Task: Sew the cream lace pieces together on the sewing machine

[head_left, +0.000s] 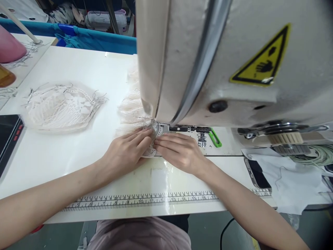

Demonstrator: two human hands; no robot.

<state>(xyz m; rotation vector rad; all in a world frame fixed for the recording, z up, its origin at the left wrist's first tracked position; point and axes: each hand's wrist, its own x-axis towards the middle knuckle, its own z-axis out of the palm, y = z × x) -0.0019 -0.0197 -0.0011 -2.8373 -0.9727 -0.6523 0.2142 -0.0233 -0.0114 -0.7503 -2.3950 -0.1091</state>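
A strip of cream lace fabric (132,111), gathered and ruffled, lies on the sewing table and runs under the head of the sewing machine (189,62). My left hand (128,149) grips the lace at its near end, fingers bent and close together. From the other side, my right hand (180,151) pinches the lace edge just in front of the presser foot area, its fingertips almost meeting the left ones. The needle is hidden behind the machine head. Farther left, a separate piece of cream lace (61,107) with loose dark threads rests on the table.
A green thread snipper (215,138) lies right of the needle area. A phone (257,173) and white cloth (288,180) sit at the right. A printed ruler (140,201) follows the front edge. A black device (9,139) and pink thread cone (10,45) stand left.
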